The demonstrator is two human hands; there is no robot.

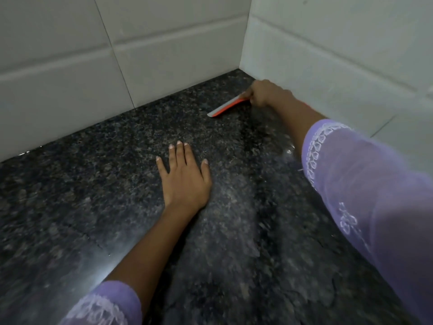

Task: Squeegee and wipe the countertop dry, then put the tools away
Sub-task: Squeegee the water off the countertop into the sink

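Nearest, two lilac sleeves (365,184) with pale lace trim, one at the lower left, one filling the right edge. Under them, a dark speckled granite countertop (82,207), glossy, with a bright glare patch by the lower left sleeve and a thin seam line running across the stone there. Smeary, dull film and streaks over the middle and right of the stone; whether wet or only reflecting, cannot tell.

Further in, the left hand (184,177) flat on the countertop, palm down, fingers spread and straight, holding nothing.

Beyond that, the right hand (266,93) reached out close to the far corner, fingers curled tight around one end of an orange-and-grey squeegee (226,107). Blade end of the squeegee pointing left and toward the viewer, lying low against the stone, just beside the right wall; handle hidden inside the fist.

Farthest, white tiled walls (164,55) meeting at the corner, with grey grout lines and a raised band running across both.
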